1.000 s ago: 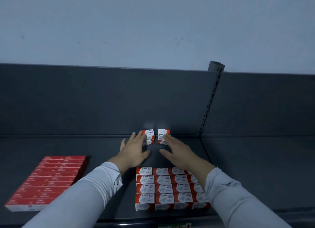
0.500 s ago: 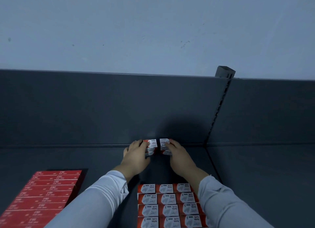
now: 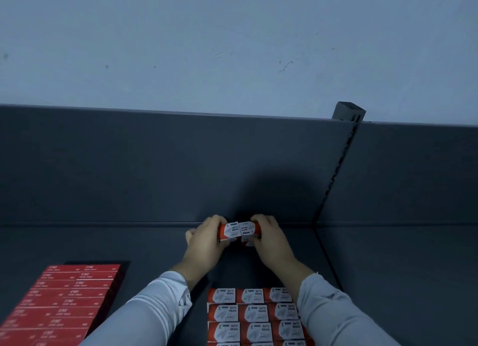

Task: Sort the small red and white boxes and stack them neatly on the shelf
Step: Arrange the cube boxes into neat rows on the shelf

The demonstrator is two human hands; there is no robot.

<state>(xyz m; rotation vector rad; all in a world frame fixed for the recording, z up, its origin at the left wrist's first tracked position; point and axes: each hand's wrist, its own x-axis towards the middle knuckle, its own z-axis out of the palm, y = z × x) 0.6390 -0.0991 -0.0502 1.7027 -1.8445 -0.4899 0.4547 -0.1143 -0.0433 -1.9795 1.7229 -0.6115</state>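
Observation:
Two small red and white paper-clip box stacks stand side by side at the back of the dark shelf [image 3: 388, 268]. My left hand [image 3: 204, 244] grips the left box stack [image 3: 229, 230], fingers curled over its top. My right hand [image 3: 271, 242] grips the right box stack [image 3: 248, 229] the same way. The two stacks touch each other. Near the shelf's front lies a neat block of several more paper-clip boxes [image 3: 248, 314], partly hidden by my right sleeve.
A flat block of several red boxes [image 3: 59, 301] lies at the front left. The shelf's back panel [image 3: 155, 164] rises right behind the held boxes. A slotted upright post [image 3: 346, 138] divides the shelf from the bay on the right.
Both hands moved from lying flat beside the boxes to curling over them, and the two stacks have come together. My view has tilted upward.

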